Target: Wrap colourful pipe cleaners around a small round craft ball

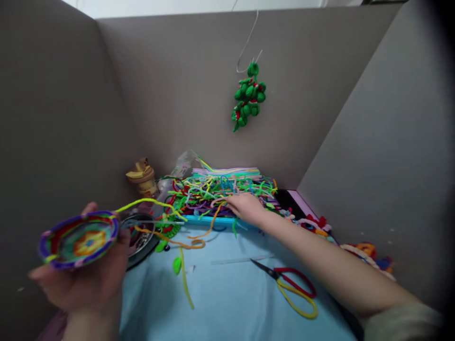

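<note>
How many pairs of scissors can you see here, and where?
1. The red-and-yellow-handled scissors lie on the blue cloth, in front of the heap of fuzzy strands. Any under that heap would be hidden.

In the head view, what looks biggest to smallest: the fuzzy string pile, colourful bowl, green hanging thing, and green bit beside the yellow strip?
1. fuzzy string pile
2. colourful bowl (being near the camera may make it look bigger)
3. green hanging thing
4. green bit
</note>
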Tool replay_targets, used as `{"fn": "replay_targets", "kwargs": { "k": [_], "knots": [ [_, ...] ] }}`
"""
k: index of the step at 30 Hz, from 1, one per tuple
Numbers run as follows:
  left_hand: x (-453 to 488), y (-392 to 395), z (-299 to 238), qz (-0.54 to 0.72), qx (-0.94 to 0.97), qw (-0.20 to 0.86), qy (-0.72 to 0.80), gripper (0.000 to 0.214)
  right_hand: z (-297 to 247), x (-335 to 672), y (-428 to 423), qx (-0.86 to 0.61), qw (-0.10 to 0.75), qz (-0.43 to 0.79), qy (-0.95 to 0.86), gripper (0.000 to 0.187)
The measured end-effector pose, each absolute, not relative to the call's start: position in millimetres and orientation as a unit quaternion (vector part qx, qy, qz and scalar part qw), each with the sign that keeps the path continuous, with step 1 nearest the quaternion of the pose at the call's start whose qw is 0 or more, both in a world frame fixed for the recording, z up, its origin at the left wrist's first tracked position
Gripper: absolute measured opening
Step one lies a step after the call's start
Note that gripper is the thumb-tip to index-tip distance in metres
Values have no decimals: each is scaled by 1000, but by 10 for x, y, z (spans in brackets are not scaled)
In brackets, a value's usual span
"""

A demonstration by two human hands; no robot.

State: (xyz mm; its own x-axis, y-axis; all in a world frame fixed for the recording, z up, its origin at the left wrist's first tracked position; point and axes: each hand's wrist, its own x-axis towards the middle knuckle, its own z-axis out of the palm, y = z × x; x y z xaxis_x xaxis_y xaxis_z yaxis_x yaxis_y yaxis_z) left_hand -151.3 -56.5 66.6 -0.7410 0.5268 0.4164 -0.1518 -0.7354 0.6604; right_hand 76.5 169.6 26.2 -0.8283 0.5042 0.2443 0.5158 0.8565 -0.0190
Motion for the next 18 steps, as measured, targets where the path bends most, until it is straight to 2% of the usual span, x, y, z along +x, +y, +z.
{"fn": "replay_targets", "kwargs": {
  "k": [4, 6, 9, 12, 15, 18],
  "knots": [
    [-1445, -572, 733, 880, 289, 211, 311, 41, 231, 723, 1322, -243, 180, 77, -950, 25],
    [-1371, -549, 733, 881, 282, 221, 308, 47, 133, 592, 1045, -245, 168, 149, -943, 25],
    [-1295, -566, 768, 882, 282, 227, 302, 49, -101, 309, 736, -225, 105, 196, -949, 28],
    [-1277, -653, 823, 881, 288, 221, 302, 51, -325, 12, 648, -251, 61, 190, -947, 36],
    [-1299, -761, 840, 880, 290, 218, 307, 47, -459, -187, 692, -277, 16, 127, -952, 25],
    [-1325, -855, 823, 895, 266, 188, 306, 42, -517, -206, 707, -274, 16, 83, -958, 25]
  ]
}}
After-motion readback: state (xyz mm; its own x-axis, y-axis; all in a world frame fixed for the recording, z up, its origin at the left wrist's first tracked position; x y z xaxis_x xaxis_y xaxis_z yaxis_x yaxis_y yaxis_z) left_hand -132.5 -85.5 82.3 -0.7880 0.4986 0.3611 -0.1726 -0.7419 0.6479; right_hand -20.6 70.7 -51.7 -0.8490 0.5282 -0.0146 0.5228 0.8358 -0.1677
